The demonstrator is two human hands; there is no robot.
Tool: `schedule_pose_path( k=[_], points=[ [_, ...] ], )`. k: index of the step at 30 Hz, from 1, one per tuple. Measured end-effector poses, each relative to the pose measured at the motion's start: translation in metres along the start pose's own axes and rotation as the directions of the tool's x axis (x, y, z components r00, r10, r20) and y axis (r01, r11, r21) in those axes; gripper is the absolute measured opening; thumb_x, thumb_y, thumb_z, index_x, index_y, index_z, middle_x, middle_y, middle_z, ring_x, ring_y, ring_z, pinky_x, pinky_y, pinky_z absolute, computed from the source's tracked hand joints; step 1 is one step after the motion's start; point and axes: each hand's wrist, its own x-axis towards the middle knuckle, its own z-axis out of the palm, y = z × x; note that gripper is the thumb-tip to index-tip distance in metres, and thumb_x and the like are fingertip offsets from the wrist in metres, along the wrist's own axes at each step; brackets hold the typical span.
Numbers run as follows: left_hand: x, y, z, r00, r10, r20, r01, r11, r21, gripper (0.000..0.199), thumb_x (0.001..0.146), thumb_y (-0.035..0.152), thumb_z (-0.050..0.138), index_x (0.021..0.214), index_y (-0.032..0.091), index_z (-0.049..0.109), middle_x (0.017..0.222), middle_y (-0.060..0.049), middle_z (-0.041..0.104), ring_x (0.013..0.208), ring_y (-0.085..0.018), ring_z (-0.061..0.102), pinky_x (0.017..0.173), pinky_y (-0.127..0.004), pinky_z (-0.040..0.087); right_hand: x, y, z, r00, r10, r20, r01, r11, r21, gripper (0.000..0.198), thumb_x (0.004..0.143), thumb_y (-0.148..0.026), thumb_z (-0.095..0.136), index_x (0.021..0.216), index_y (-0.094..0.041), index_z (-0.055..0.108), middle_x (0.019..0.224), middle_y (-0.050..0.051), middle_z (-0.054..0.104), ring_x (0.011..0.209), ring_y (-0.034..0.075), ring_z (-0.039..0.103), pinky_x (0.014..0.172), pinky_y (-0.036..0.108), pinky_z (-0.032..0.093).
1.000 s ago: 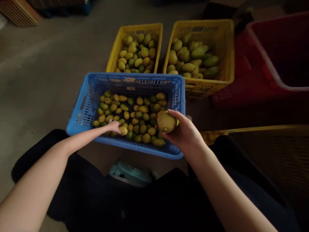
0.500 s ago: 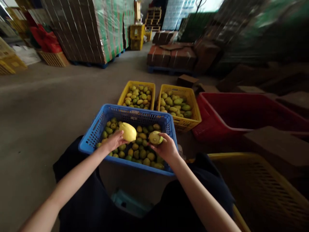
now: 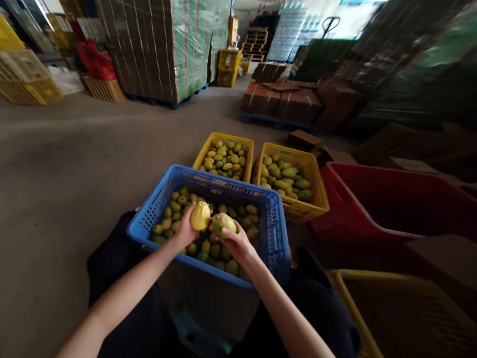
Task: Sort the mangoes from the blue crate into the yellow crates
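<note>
My left hand (image 3: 187, 226) is closed round a yellow lemon (image 3: 200, 216), its end turned upward. A greener, yellow-green lemon (image 3: 223, 224) sits in my right hand (image 3: 238, 242), with the thumb across its near side. The two fruits are close together, side by side, above a blue plastic crate (image 3: 169, 175). Inside that crate lie many green and yellow lemons (image 3: 182, 200), partly hidden by my hands and forearms.
Beyond the blue crate stand two yellow crates, the left one (image 3: 208, 140) and the right one (image 3: 316, 181), both holding similar fruit. At right are a red bin (image 3: 335, 189) and another yellow crate (image 3: 357, 272). Wrapped pallet stacks (image 3: 149, 49) and cardboard boxes (image 3: 298, 102) stand farther back.
My hands have come together, my right hand moving left with its lemon. Both lemons have been turned to a different side. The camera view has shifted slightly left and up.
</note>
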Motion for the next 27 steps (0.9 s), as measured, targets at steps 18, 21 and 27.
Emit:
schedule_pose_path(
  k=[18,21,27],
  points=[
    [-0.021,-0.01,-0.029,0.731,0.598,0.33,-0.682,0.615,0.395,0.045,0.084,0.053,0.048,0.083,0.016,0.074,0.091,-0.009,0.072,0.095,-0.025,0.063,0.084,-0.031,0.046,-0.024,0.032,0.012,0.777,-0.616,0.128,0.557,0.579,-0.596,0.066,0.064,-0.031,0.082,0.123,-0.024,0.054,0.127,0.009,0.06,0.116,0.026,0.057,0.101,0.041,0.045],
    [-0.017,-0.014,-0.029,0.79,0.555,0.261,-0.613,0.699,0.369,0.044,0.084,0.052,0.047,0.083,0.017,0.073,0.092,-0.008,0.072,0.097,-0.025,0.063,0.084,-0.03,0.047,-0.022,0.031,0.011,0.791,-0.6,0.119,0.538,0.589,-0.603,0.065,0.064,-0.03,0.081,0.123,-0.023,0.055,0.126,0.009,0.061,0.114,0.025,0.058,0.1,0.04,0.045],
    [-0.003,-0.022,-0.024,0.931,0.358,0.076,-0.366,0.906,0.213,0.04,0.076,0.051,0.052,0.078,0.015,0.069,0.087,-0.008,0.072,0.098,-0.025,0.065,0.084,-0.03,0.049,-0.013,0.031,0.008,0.898,-0.44,-0.011,0.376,0.781,-0.499,0.059,0.058,-0.036,0.083,0.11,-0.023,0.057,0.107,0.004,0.066,0.096,0.022,0.062,0.086,0.034,0.051]
  ],
)
